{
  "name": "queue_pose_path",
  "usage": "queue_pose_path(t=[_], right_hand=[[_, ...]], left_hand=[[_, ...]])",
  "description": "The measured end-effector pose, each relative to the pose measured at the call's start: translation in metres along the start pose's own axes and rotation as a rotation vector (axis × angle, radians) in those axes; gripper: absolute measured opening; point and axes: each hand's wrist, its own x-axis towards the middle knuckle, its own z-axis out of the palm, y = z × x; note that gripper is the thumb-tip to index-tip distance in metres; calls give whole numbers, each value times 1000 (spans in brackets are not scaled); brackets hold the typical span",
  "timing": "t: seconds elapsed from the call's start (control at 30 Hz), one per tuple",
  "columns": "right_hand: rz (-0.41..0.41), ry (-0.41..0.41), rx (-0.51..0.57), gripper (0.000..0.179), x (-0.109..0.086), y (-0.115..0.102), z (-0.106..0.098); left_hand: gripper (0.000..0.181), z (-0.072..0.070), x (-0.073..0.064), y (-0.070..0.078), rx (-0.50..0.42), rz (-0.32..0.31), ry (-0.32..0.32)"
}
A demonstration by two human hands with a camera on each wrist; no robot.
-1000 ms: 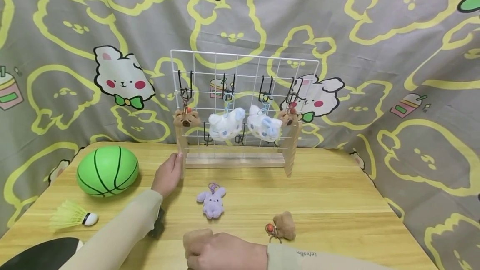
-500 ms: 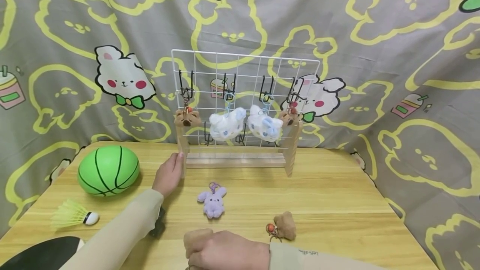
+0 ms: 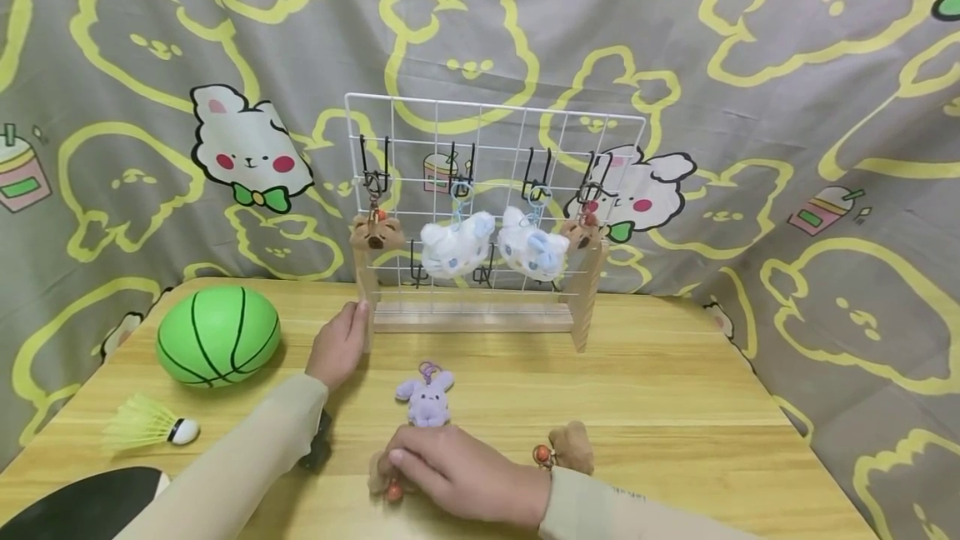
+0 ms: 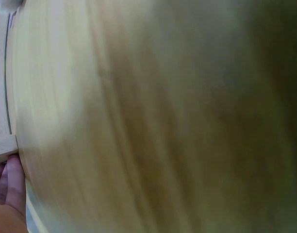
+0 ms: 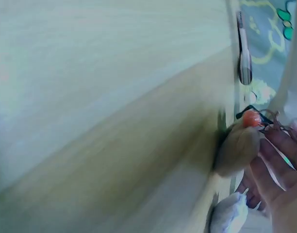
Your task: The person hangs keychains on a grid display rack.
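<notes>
A white wire rack (image 3: 495, 111) on a wooden stand (image 3: 472, 322) faces me, with brown bear keychains (image 3: 377, 233) at its outer hooks and white cat-like plush keychains (image 3: 456, 247) between them. My left hand (image 3: 337, 348) rests against the stand's left post, its fingers (image 4: 15, 184) straight against the wood in the left wrist view. My right hand (image 3: 465, 473) pinches a brown bear keychain (image 5: 238, 150) by its ring and cord, low over the table front. Its orange bead (image 5: 252, 118) shows beside the fingertips. A purple rabbit keychain (image 3: 427, 400) lies just beyond this hand.
Another brown bear keychain (image 3: 572, 447) lies right of my right hand. On the left are a green ball (image 3: 218, 336), a yellow shuttlecock (image 3: 150, 425) and a black paddle (image 3: 90, 511). Black hooks (image 3: 417, 265) sit lower on the rack. A patterned curtain (image 3: 300, 48) stands behind.
My right hand has moved slightly forward and right and has turned, so the bear's orange bead shows below the fingers. The left hand stays at the post.
</notes>
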Motion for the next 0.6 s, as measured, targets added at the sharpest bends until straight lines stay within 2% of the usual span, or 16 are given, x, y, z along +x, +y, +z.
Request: queue_pose_path(t=[0.13, 0.33, 0.4, 0.6], right_hand=[[97, 83, 154, 33, 3, 4, -3], [198, 160, 382, 31, 8, 11, -12], [223, 190, 434, 30, 9, 12, -18], [244, 280, 498, 32, 20, 15, -38]], left_hand=[[66, 0, 1, -1, 2, -10, 3], [69, 1, 4, -3, 3, -3, 5], [69, 1, 4, -2, -1, 0, 7], [68, 1, 2, 0, 3, -11, -1]])
